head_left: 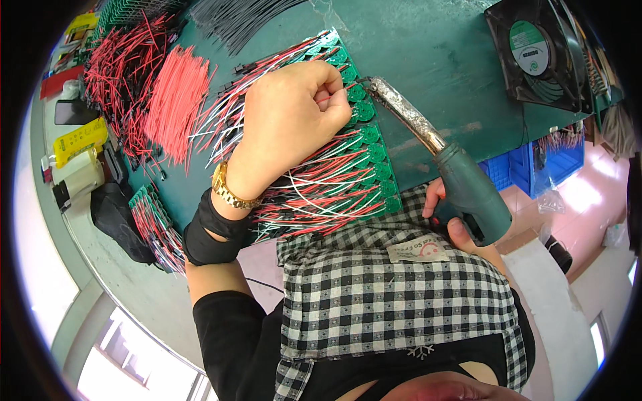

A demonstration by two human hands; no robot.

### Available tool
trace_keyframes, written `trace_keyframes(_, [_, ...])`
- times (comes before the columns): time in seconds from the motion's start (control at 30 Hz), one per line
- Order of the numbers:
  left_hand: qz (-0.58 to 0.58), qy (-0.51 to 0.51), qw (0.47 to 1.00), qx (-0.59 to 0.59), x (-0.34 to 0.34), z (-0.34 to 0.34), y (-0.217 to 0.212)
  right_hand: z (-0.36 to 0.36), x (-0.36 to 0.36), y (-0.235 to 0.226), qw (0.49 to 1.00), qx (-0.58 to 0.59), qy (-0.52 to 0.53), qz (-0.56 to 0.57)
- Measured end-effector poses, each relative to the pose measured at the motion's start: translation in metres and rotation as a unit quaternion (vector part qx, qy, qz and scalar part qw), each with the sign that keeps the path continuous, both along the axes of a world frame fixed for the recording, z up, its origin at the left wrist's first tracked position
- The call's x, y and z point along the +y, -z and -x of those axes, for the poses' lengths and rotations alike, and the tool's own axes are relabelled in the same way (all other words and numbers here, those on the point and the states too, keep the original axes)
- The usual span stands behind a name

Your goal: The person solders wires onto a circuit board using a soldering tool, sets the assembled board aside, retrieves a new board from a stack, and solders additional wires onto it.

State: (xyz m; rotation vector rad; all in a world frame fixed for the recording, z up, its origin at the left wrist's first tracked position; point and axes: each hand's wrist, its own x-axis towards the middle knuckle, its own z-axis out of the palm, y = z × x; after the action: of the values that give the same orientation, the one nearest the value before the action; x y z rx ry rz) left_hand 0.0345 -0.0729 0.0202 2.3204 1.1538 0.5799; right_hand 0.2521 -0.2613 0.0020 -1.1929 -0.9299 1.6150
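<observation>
Head view, from the left: yellow and white holders (79, 142) stand at the bench rim, then loose bundles of thin red wires (175, 100) lie on the dark green bench (428, 60), some mixed with black. A second small board with wires (155, 227) sits near the bench edge. In the middle a strip of green circuit boards (372, 155), with round scalloped pads along one side, runs from the far bench down toward the person, and red, white and black leads (321, 194) fan out from it to the left. The left hand (294, 117), with a gold watch (231, 190) and black cuff, is curled on the strip, fingertips pinching a red lead at a pad. The soldering iron (438, 157) lies on a diagonal: its crusted, silvery metal barrel points up-left, tip touching the boards just beside the left fingers, its smooth teal grip toward the lower right. The right hand (445, 217) is wrapped around that grip, mostly hidden by it. Farther right stand a black square fan (538, 50) and a blue bin (535, 167).
</observation>
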Motion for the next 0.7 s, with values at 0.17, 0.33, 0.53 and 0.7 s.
trace_keyframes(0.17, [-0.005,-0.004,1.0,0.003,0.0,0.001,0.0,-0.005,0.0,0.009,0.998,-0.042,-0.03,-0.021])
trace_keyframes(0.33, [-0.016,0.007,1.0,0.003,-0.002,0.002,0.001,-0.017,-0.003,0.028,0.929,-0.316,-0.109,-0.159])
trace_keyframes(0.53, [-0.016,0.004,1.0,-0.001,-0.004,0.003,0.004,-0.014,-0.007,0.036,0.941,-0.285,-0.092,-0.159])
trace_keyframes(0.7, [-0.013,0.001,1.0,0.0,-0.005,0.006,0.003,-0.01,-0.004,0.03,0.933,-0.302,-0.086,-0.174])
